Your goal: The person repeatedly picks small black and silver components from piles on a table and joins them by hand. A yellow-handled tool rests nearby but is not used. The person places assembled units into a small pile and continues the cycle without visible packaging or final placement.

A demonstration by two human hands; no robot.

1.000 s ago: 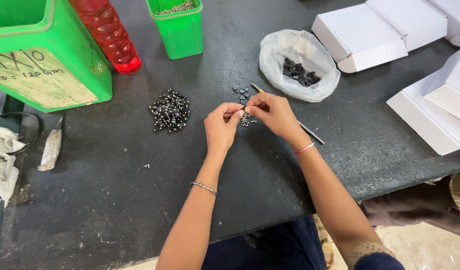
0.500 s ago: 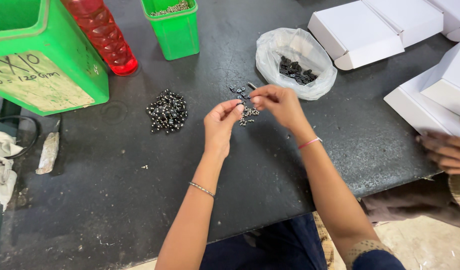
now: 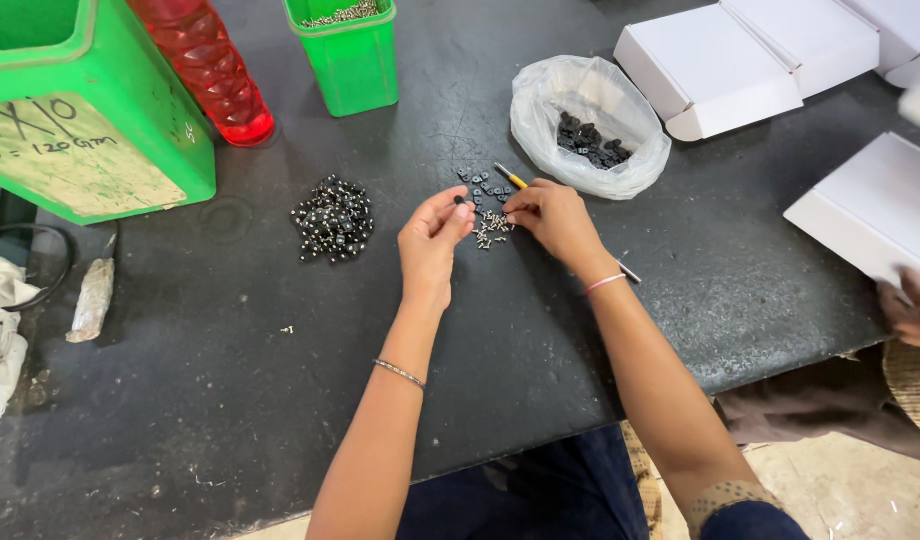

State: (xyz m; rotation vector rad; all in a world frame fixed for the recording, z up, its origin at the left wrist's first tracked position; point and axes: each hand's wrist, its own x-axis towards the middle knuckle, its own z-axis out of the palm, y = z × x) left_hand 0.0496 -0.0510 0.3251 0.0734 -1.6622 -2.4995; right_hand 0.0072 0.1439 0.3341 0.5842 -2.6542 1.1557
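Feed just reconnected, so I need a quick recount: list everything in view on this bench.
table: one, black, underneath all
large bin: one, green, far left
small bin: one, green, top centre, holds screws
bottle: one, red, between bins
assembled pieces: one pile, black, left of hands
loose parts: small scatter, black and silver, between hands
plastic bag: one, clear, black parts inside
boxes: several, white, right
left hand: pinching one small black part
right hand: fingertips on the scatter
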